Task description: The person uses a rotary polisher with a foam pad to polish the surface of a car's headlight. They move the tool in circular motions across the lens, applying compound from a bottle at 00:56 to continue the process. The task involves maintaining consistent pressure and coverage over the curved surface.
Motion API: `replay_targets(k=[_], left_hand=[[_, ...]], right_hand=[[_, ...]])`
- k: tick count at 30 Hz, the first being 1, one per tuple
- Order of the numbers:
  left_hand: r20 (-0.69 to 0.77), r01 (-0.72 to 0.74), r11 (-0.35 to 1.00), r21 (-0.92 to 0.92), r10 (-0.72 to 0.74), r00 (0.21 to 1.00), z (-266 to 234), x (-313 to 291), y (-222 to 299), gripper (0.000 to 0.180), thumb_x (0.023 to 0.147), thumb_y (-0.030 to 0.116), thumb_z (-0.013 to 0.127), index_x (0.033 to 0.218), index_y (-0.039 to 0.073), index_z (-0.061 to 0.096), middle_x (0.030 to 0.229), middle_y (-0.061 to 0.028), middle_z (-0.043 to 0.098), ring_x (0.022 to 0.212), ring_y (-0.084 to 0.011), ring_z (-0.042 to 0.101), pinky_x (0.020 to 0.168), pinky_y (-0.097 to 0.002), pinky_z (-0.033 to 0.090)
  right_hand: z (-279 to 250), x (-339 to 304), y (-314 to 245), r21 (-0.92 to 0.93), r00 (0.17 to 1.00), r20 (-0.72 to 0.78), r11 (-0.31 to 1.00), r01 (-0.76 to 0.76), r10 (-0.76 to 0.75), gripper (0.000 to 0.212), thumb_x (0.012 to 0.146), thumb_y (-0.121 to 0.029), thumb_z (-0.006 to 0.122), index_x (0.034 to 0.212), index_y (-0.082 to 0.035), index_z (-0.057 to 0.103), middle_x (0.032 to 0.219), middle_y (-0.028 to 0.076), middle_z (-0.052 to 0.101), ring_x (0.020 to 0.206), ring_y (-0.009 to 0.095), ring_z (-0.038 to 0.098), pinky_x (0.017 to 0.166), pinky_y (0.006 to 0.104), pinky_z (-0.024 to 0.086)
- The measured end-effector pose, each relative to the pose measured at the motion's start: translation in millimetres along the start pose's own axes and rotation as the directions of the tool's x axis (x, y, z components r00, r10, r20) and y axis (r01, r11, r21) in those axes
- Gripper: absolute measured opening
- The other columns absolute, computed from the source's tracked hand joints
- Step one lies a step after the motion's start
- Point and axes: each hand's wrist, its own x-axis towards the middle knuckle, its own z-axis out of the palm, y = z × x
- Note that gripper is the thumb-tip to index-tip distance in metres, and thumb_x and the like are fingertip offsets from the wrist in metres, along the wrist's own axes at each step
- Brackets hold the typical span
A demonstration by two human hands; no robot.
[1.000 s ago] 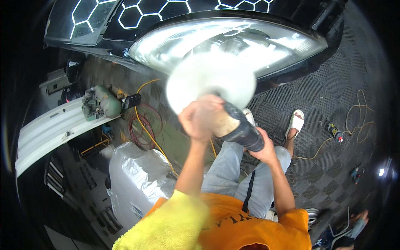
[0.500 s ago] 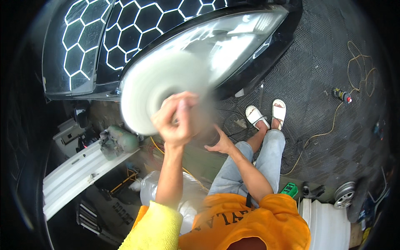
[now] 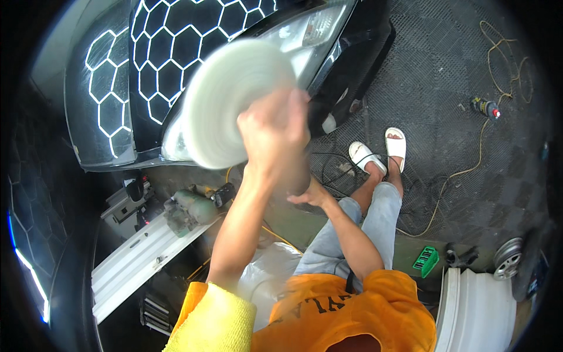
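My left hand [image 3: 272,135] is closed over the head of a polisher, just behind its round white pad [image 3: 226,108]. The pad is smeared as if spinning and lies over the middle of the car headlight [image 3: 314,35]; whether it touches the lens I cannot tell. Lower down, my right hand [image 3: 314,196] wraps the rear of the dark polisher body [image 3: 298,176], its fingers partly hidden. The headlight's left tip [image 3: 175,141] shows beside the pad. A yellow towel [image 3: 214,320] lies over my left upper arm.
Around the headlight are the black hood [image 3: 176,53] with hexagonal light reflections and the bumper [image 3: 363,64]. A cable [image 3: 478,158] and a dark bottle [image 3: 485,108] lie on the mat floor at right. A green compressor-like machine [image 3: 190,211] stands at lower left, near white panels [image 3: 129,267].
The pad has moved up along the headlight, uncovering its left tip. Both hands have stayed on the polisher. The whole view has shifted, with the car now further left.
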Motion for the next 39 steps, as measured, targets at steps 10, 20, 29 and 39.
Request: replay_targets(k=[10,20,29,39], left_hand=[[-0.05,-0.056,0.99,0.13,0.063,0.997,-3,-21,-14,0.018,0.091,0.007,0.057,0.085,0.0,0.072,0.078,-0.0103,0.073,0.072,-0.0182,0.07,0.071,-0.029,0.054],[0.014,-0.122,0.992,0.038,0.121,0.993,65,43,25,0.022,0.087,0.023,0.063,0.078,0.004,0.071,0.069,-0.0159,0.069,0.064,-0.035,0.068,0.064,-0.0402,0.054],[0.023,-0.163,0.983,0.083,0.161,0.987,13,-34,-12,0.012,0.084,0.013,0.064,0.076,0.006,0.069,0.068,-0.0115,0.068,0.063,-0.0303,0.067,0.064,-0.0383,0.054],[0.01,-0.092,0.986,0.138,0.091,0.996,-31,-90,-46,0.015,0.09,0.005,0.059,0.086,0.003,0.073,0.076,-0.0091,0.072,0.072,-0.0188,0.07,0.068,-0.0286,0.053]], right_hand=[[10,-10,12,-0.008,0.995,0.101,1.0,-0.011,0.012,0.069,0.065,-0.02,0.086,0.125,-0.004,0.058,0.123,0.01,0.058,0.115,0.022,0.051,0.102,0.0378,0.04],[-34,15,-46,0.299,0.972,0.083,0.925,-0.233,0.218,0.063,0.065,-0.012,0.081,0.124,-0.005,0.061,0.12,0.004,0.062,0.113,0.017,0.054,0.101,0.0346,0.041],[21,-4,41,-0.049,0.955,0.206,0.977,-0.207,0.212,0.067,0.067,-0.02,0.086,0.125,-0.003,0.058,0.12,0.007,0.062,0.114,0.018,0.054,0.101,0.0345,0.041],[78,-19,76,0.09,0.996,0.009,0.992,0.086,-0.087,0.084,0.065,-0.034,0.087,0.132,0.002,0.051,0.133,0.018,0.055,0.122,0.03,0.051,0.103,0.0402,0.041]])
